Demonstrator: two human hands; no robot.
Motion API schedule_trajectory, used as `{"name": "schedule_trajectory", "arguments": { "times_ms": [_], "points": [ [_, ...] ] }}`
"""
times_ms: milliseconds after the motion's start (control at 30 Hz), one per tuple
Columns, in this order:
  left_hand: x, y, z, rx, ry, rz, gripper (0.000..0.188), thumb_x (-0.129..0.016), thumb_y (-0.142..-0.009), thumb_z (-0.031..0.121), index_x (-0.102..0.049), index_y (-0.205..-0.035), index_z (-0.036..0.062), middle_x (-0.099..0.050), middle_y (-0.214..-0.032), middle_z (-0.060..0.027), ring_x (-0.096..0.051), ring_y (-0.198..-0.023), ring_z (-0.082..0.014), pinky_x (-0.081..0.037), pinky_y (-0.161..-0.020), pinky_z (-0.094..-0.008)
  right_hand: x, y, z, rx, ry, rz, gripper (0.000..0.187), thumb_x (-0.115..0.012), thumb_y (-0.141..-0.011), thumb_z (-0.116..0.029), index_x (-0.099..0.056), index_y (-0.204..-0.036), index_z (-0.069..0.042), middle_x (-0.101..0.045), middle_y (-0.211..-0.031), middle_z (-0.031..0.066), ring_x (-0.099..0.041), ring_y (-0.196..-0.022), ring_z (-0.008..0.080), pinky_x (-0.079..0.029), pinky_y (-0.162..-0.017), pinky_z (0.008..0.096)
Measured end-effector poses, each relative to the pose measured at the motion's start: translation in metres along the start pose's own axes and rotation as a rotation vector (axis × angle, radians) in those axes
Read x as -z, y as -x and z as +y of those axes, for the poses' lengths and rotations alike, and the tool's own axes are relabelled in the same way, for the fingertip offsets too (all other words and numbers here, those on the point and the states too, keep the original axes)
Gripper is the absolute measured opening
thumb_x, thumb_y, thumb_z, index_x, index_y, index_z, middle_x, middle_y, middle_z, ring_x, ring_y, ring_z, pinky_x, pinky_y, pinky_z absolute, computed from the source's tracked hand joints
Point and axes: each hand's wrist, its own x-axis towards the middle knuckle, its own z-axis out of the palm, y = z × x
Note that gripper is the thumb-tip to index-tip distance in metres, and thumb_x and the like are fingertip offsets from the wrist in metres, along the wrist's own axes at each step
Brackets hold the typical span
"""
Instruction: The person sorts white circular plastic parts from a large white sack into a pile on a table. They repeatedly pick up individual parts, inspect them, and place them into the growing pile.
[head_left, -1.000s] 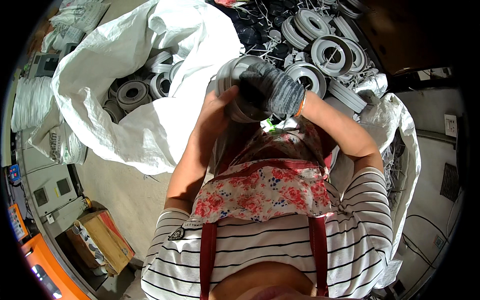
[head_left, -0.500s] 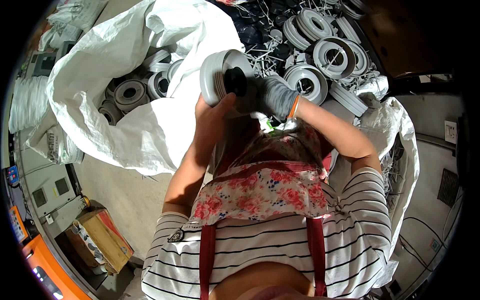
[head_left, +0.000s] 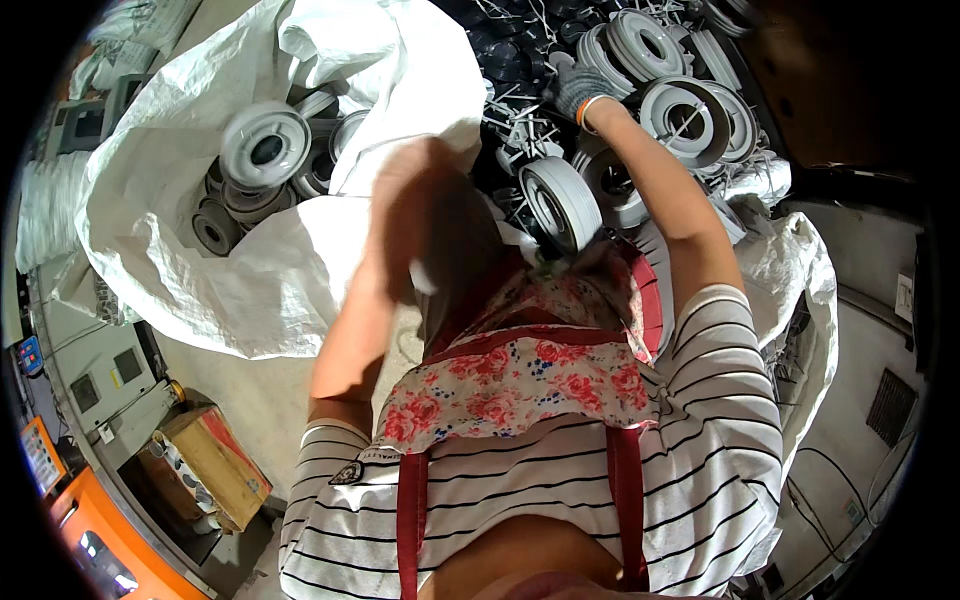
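My left hand (head_left: 420, 190), bare, is smeared by motion beside the near right edge of a large white woven sack (head_left: 270, 315); its fingers do not show clearly. A grey ring-shaped plastic part (head_left: 291, 131) sits above several similar rings inside that sack, apart from the hand. My right hand (head_left: 580, 90), in a grey glove with an orange cuff, reaches into a pile at the back, against several stacked grey rings (head_left: 648, 45). What its fingers hold, if anything, cannot be made out. Another grey ring (head_left: 568, 205) stands tilted at the pile's near edge.
Thin pale plastic sprues (head_left: 525, 135) and dark round pieces (head_left: 505, 65) lie among the rings. A second white sack (head_left: 805, 265) stands at the right. Down at the left are a cardboard box (head_left: 225, 470) and an orange machine (head_left: 100, 530).
The grey ring has left my left hand and is now over the sack on the left. My right hand has moved away to the back of the pile.
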Motion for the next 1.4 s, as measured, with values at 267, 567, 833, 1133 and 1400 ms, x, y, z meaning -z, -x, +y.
{"name": "schedule_trajectory", "arguments": {
  "times_ms": [267, 567, 833, 1133, 1400],
  "points": [
    [-0.163, 0.036, -0.113, 0.569, 0.315, -0.368, 0.052, -0.069, -0.081, 0.029, -0.053, -0.118, -0.003, -0.06, -0.11, -0.0124, -0.058, -0.096, -0.0213, -0.045, -0.084, -0.0331, -0.037, -0.005, 0.047, 0.282, 0.12, -0.065, 0.023, -0.06, -0.07, -0.018, -0.069, -0.081, 0.0, -0.065, -0.082, 0.0247, -0.064, -0.079, 0.0371, -0.052, -0.071, 0.0435],
    [-0.059, 0.052, -0.023, 0.482, 0.79, -0.034, 0.039, -0.06, -0.087, 0.016, -0.049, -0.118, -0.0054, -0.059, -0.108, -0.014, -0.059, -0.098, -0.0228, -0.048, -0.086, -0.0352, 0.062, 0.142, -0.037, 0.283, -0.493, 0.495, 0.043, -0.072, -0.074, -0.032, -0.055, -0.098, -0.001, -0.059, -0.092, 0.0193, -0.058, -0.087, 0.0345, -0.048, -0.076, 0.0402],
    [-0.037, 0.071, -0.013, 0.2, 0.883, -0.133, 0.052, -0.055, -0.089, 0.024, -0.04, -0.129, -0.0066, -0.051, -0.125, -0.0156, -0.051, -0.115, -0.0246, -0.036, -0.102, -0.0366, 0.026, 0.191, -0.103, 0.546, -1.291, 0.13, 0.065, -0.073, -0.066, -0.031, -0.051, -0.118, 0.0, -0.056, -0.112, 0.021, -0.056, -0.102, 0.0335, -0.044, -0.093, 0.0381],
    [-0.023, 0.084, -0.008, 0.361, 0.884, -0.168, 0.043, -0.058, -0.084, 0.011, -0.046, -0.12, -0.0094, -0.057, -0.109, -0.0171, -0.061, -0.097, -0.0268, -0.05, -0.086, -0.038, 0.051, 0.197, -0.101, 0.628, -0.715, 0.053, 0.053, -0.076, -0.062, -0.022, -0.054, -0.107, -0.004, -0.055, -0.099, 0.0162, -0.051, -0.092, 0.0361, -0.043, -0.087, 0.0401],
    [-0.013, 0.078, -0.014, 0.407, 0.874, -0.259, 0.043, -0.059, -0.083, 0.011, -0.047, -0.119, -0.01, -0.059, -0.106, -0.0172, -0.062, -0.094, -0.0264, -0.051, -0.085, -0.0379, 0.055, 0.212, -0.095, 0.825, -0.437, 0.334, 0.053, -0.07, -0.069, -0.019, -0.056, -0.117, 0.0, -0.056, -0.107, 0.0178, -0.051, -0.104, 0.0374, -0.041, -0.095, 0.0416]
  ]
}}
